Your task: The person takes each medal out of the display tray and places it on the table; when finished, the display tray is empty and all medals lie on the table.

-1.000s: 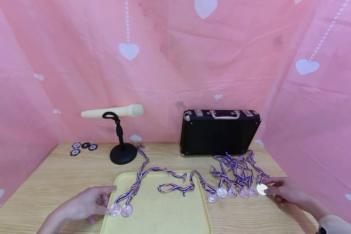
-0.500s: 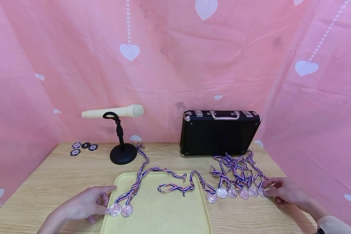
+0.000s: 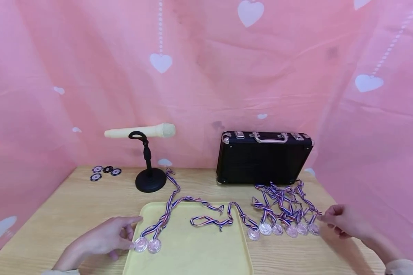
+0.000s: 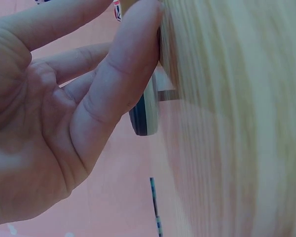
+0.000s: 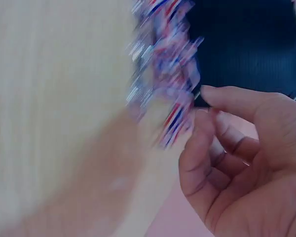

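Note:
My left hand (image 3: 104,237) rests at the left rim of a pale yellow tray (image 3: 196,252), its thumb right beside a medal (image 3: 140,244). A second medal (image 3: 154,245) lies close by on the tray, and striped ribbons trail from both toward the back. My right hand (image 3: 347,221) is just right of a row of several medals; its fingertips are at the ribbon of the rightmost medal (image 3: 313,229). In the right wrist view, the loosely curled fingers (image 5: 195,153) sit beside the blurred striped ribbons (image 5: 175,116) with nothing visible between them.
A black case (image 3: 261,162) with a silver handle stands behind the ribbons. A cream microphone (image 3: 141,131) sits on a black stand (image 3: 150,180) at the back left. Several poker chips (image 3: 96,177) lie to the left of it. A pink curtain (image 3: 199,88) with hearts hangs behind the table.
The rightmost medal now shows a pinkish face like its neighbours, not the bright one seen earlier. My right hand has let go of it and moved slightly right. The head view has shifted a little.

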